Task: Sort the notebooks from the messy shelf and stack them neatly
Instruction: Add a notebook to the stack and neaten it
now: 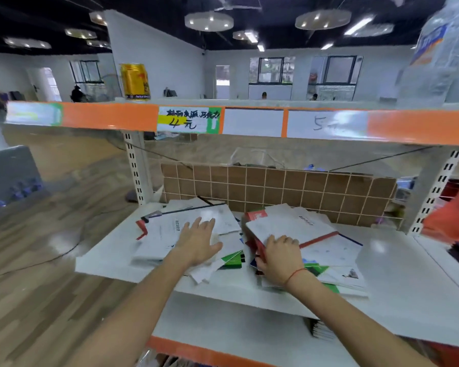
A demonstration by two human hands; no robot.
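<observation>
White notebooks with red, blue and green trim lie in two loose heaps on the white middle shelf (109, 258). My left hand (199, 241) lies flat, fingers straight, on top of the left heap (164, 234). My right hand (277, 254) grips the near left edge of a red-spined bundle of notebooks (289, 223), which tilts up off the right heap (337, 263). Green-cornered covers (233, 259) stick out between the two heaps.
A brown tiled board (276, 192) backs the shelf. The orange-edged upper shelf (104, 116) overhangs, carrying price labels, a yellow can (135, 82) and a plastic bottle (440, 56). Perforated uprights (134, 168) stand at both ends. More notebooks (322, 331) lie on the shelf below.
</observation>
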